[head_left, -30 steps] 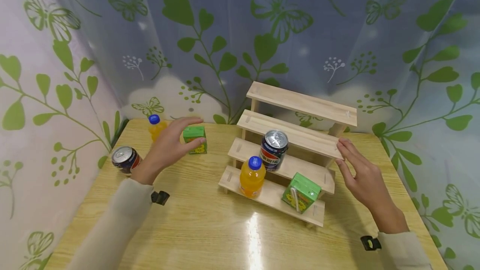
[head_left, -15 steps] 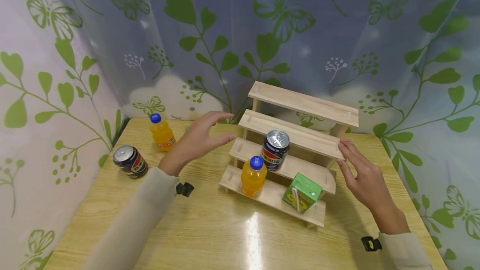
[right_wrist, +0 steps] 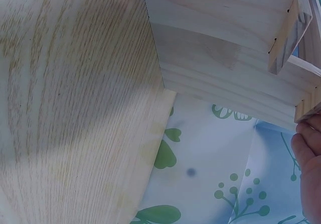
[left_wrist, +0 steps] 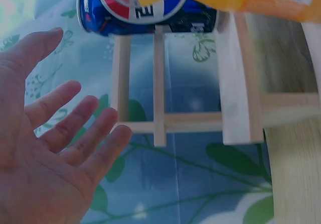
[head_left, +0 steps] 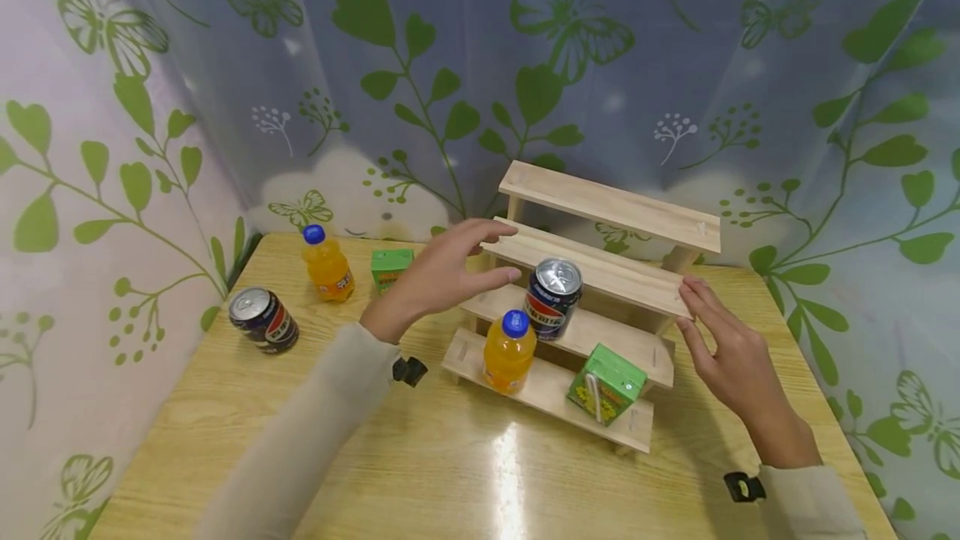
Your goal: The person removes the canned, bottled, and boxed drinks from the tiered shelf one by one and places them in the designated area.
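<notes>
My left hand point(head_left: 442, 275), thumb and fingers spread with nothing between them, is at the left side of the stepped wooden shelf point(head_left: 607, 205). Just right of its fingertips, a dark blue cola can point(head_left: 551, 300) stands on the second step from the bottom. On the lowest step are an orange drink bottle point(head_left: 508, 357) with a blue cap and a green juice carton point(head_left: 606, 386) with a straw on its side. My right hand point(head_left: 727, 357) touches the right end of the third step with extended fingertips; the right wrist view shows its fingers point(right_wrist: 306, 138) against the wood.
On the table's point(head_left: 360, 457) left side stand a second orange drink bottle point(head_left: 327, 267), another green carton point(head_left: 390, 267) partly behind my left wrist, and a tilted cola can point(head_left: 264, 322). A patterned curtain point(head_left: 450, 65) hangs behind the table.
My left hand has moved right, from in front of the green carton on the table to the shelf, uncovering the orange bottle at left. The right hand stays at the shelf's end.
</notes>
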The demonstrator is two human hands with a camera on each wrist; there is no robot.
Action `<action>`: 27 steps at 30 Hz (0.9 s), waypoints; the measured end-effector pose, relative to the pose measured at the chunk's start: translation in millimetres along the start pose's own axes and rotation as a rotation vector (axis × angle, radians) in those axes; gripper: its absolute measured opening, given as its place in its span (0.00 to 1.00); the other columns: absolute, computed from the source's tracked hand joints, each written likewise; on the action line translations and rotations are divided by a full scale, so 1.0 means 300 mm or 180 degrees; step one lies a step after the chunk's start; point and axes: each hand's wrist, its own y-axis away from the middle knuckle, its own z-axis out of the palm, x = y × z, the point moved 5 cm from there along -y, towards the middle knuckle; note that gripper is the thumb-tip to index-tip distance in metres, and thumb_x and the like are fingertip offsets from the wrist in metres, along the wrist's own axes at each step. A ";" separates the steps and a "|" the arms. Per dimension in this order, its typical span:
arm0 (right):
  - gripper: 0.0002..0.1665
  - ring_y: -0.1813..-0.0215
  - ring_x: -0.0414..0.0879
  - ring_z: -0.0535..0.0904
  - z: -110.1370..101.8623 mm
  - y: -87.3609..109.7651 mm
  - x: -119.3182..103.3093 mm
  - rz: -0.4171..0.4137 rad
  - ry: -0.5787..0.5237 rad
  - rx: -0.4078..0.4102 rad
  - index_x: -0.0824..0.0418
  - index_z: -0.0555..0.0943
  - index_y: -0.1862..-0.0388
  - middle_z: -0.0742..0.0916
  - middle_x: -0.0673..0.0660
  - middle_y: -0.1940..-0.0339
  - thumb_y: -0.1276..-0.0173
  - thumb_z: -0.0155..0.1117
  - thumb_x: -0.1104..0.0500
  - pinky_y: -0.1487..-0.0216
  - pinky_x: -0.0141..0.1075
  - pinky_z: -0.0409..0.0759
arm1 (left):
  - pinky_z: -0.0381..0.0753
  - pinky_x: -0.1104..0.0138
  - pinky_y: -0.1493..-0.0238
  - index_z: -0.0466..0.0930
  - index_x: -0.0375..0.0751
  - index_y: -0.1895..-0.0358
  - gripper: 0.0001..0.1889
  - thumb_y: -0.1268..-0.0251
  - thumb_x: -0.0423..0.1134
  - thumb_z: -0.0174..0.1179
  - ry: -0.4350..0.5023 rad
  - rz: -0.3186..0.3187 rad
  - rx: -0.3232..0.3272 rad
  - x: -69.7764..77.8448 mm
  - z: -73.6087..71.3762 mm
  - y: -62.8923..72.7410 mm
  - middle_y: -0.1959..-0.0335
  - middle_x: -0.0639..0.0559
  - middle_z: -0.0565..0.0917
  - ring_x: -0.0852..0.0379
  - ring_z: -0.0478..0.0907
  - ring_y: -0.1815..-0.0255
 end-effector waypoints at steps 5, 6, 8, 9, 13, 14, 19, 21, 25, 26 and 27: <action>0.36 0.33 0.68 0.84 0.000 -0.002 -0.001 0.0020 0.0016 -0.0014 0.70 0.80 0.26 0.83 0.67 0.26 0.35 0.74 0.73 0.51 0.58 0.86 | 0.78 0.52 0.22 0.76 0.47 0.21 0.34 0.25 0.55 0.71 0.0008 0.0038 -0.0089 0.036 0.023 -0.021 0.22 0.50 0.76 0.47 0.76 0.24; 0.37 0.33 0.68 0.84 0.000 -0.002 -0.001 0.0022 0.0014 -0.0013 0.70 0.80 0.26 0.83 0.67 0.26 0.35 0.74 0.73 0.51 0.58 0.86 | 0.79 0.53 0.23 0.76 0.48 0.21 0.34 0.25 0.56 0.71 -0.0004 0.0044 -0.0106 0.042 0.027 -0.024 0.22 0.51 0.77 0.48 0.76 0.24; 0.37 0.33 0.68 0.84 0.000 -0.002 -0.001 0.0024 0.0012 -0.0005 0.70 0.80 0.26 0.83 0.67 0.25 0.35 0.75 0.73 0.50 0.58 0.85 | 0.79 0.53 0.23 0.76 0.49 0.22 0.34 0.25 0.56 0.71 -0.0001 0.0062 -0.0150 0.054 0.037 -0.031 0.23 0.51 0.77 0.48 0.76 0.24; 0.37 0.33 0.68 0.84 0.000 -0.002 0.000 0.0022 0.0010 0.0000 0.69 0.80 0.26 0.83 0.66 0.25 0.35 0.75 0.73 0.50 0.58 0.85 | 0.79 0.52 0.23 0.76 0.50 0.21 0.34 0.25 0.57 0.71 -0.0007 0.0070 -0.0170 0.059 0.041 -0.035 0.23 0.51 0.77 0.48 0.76 0.24; 0.36 0.33 0.67 0.84 0.000 0.001 0.002 0.0027 0.0001 0.0017 0.69 0.80 0.26 0.83 0.65 0.25 0.35 0.75 0.73 0.50 0.57 0.84 | 0.78 0.48 0.23 0.75 0.52 0.21 0.34 0.24 0.58 0.70 -0.0075 0.0073 -0.0269 0.082 0.060 -0.046 0.22 0.52 0.77 0.48 0.77 0.24; 0.36 0.33 0.67 0.84 0.001 0.001 0.002 0.0030 -0.0001 0.0018 0.69 0.80 0.26 0.83 0.65 0.25 0.35 0.75 0.73 0.50 0.57 0.85 | 0.78 0.48 0.23 0.75 0.52 0.20 0.35 0.24 0.58 0.69 -0.0109 0.0073 -0.0296 0.087 0.065 -0.049 0.22 0.52 0.76 0.49 0.77 0.24; 0.37 0.33 0.68 0.84 0.001 0.003 0.002 0.0044 -0.0012 0.0007 0.69 0.80 0.26 0.83 0.66 0.25 0.34 0.74 0.73 0.50 0.58 0.85 | 0.79 0.50 0.24 0.73 0.51 0.19 0.36 0.24 0.56 0.70 -0.0234 0.0101 -0.0470 0.114 0.093 -0.066 0.20 0.52 0.74 0.50 0.77 0.25; 0.37 0.33 0.68 0.84 0.001 0.003 0.001 0.0044 -0.0017 0.0001 0.69 0.80 0.25 0.83 0.66 0.25 0.35 0.74 0.73 0.50 0.58 0.85 | 0.80 0.52 0.24 0.72 0.50 0.18 0.37 0.24 0.56 0.70 -0.0252 0.0104 -0.0531 0.120 0.104 -0.072 0.19 0.52 0.74 0.50 0.77 0.25; 0.36 0.32 0.65 0.83 0.002 0.004 0.001 0.0044 -0.0014 0.0010 0.69 0.80 0.25 0.83 0.67 0.25 0.34 0.74 0.73 0.50 0.57 0.85 | 0.82 0.55 0.26 0.70 0.49 0.17 0.39 0.25 0.56 0.71 -0.0201 0.0104 -0.0613 0.129 0.117 -0.081 0.19 0.52 0.74 0.51 0.78 0.25; 0.36 0.31 0.64 0.83 0.002 0.004 0.002 0.0047 -0.0014 0.0016 0.69 0.80 0.25 0.83 0.67 0.26 0.34 0.74 0.73 0.45 0.51 0.87 | 0.83 0.56 0.27 0.70 0.49 0.17 0.39 0.25 0.56 0.71 -0.0181 0.0108 -0.0627 0.131 0.119 -0.083 0.19 0.52 0.74 0.51 0.78 0.26; 0.36 0.31 0.63 0.82 0.002 0.004 0.002 0.0050 -0.0016 0.0022 0.68 0.80 0.25 0.83 0.67 0.26 0.34 0.74 0.73 0.39 0.44 0.86 | 0.83 0.56 0.28 0.70 0.49 0.17 0.39 0.25 0.56 0.72 -0.0166 0.0119 -0.0645 0.132 0.121 -0.085 0.20 0.51 0.74 0.52 0.79 0.27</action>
